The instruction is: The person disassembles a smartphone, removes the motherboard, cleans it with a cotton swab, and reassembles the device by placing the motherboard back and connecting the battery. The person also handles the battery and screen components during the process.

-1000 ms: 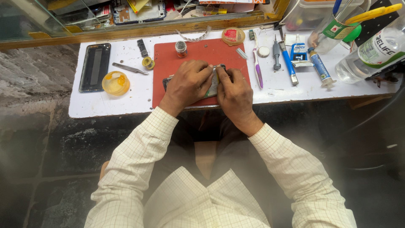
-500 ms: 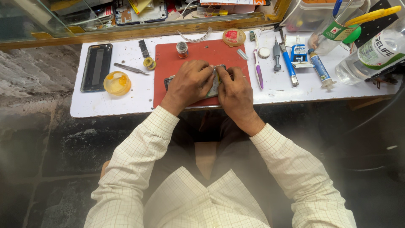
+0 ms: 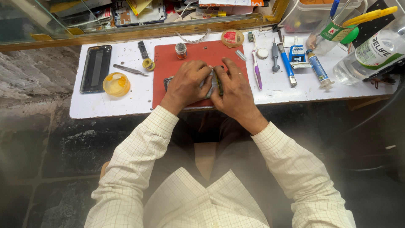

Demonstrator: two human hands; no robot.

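Not much moved in the last second, honestly. My view slid a touch, so the white bench (image 3: 105, 105) sits slightly differently in frame. My right hand (image 3: 236, 90) crept a bit closer over the phone (image 3: 211, 84), thumb tucked nearer my left hand (image 3: 185, 84). Fingers shuffled slightly, that's it.

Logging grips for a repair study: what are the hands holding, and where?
Both the left hand and right hand grip a phone by its sides.
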